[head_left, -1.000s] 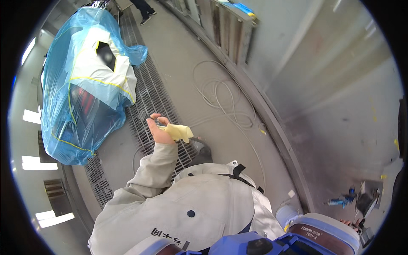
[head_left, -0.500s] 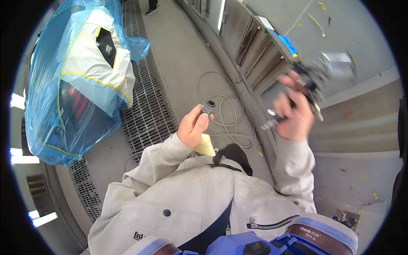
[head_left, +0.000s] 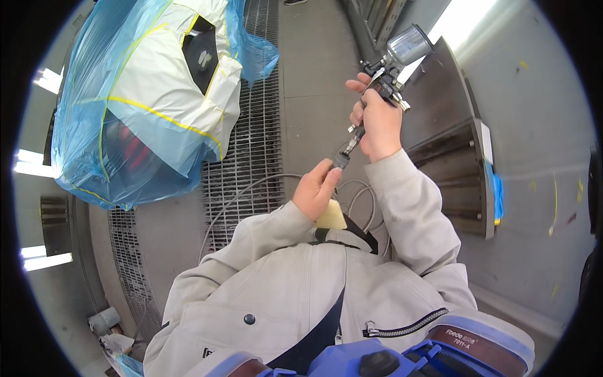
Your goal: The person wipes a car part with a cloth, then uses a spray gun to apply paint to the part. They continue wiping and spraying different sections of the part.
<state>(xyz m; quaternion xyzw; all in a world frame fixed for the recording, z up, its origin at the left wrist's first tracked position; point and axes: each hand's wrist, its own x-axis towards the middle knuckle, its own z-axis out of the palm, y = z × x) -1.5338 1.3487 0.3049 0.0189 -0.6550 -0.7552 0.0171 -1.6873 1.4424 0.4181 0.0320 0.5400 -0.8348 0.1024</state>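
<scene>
My right hand (head_left: 380,122) grips a black-and-silver spray gun (head_left: 386,85) with a clear cylindrical cup (head_left: 408,44), tilted toward the upper right; some fingers extend past its handle. My left hand (head_left: 314,188) pinches a grey hose coupler (head_left: 341,161) at the fitting below the gun's handle; whether they are locked together I cannot tell. A pale yellow cloth or paper (head_left: 331,215) hangs just below my left hand.
An object wrapped in blue plastic and white masking sheet (head_left: 144,75) stands at left beside floor grating (head_left: 248,144). A grey hose (head_left: 251,182) crosses the floor. At right is a metal wall panel (head_left: 443,169) with blue material (head_left: 496,195). Another person's shoe (head_left: 294,2) shows at the top.
My right hand has come into view with the spray gun and moved leftward. My left hand now has the coupler against the gun's fitting. The view has turned, shifting the surroundings.
</scene>
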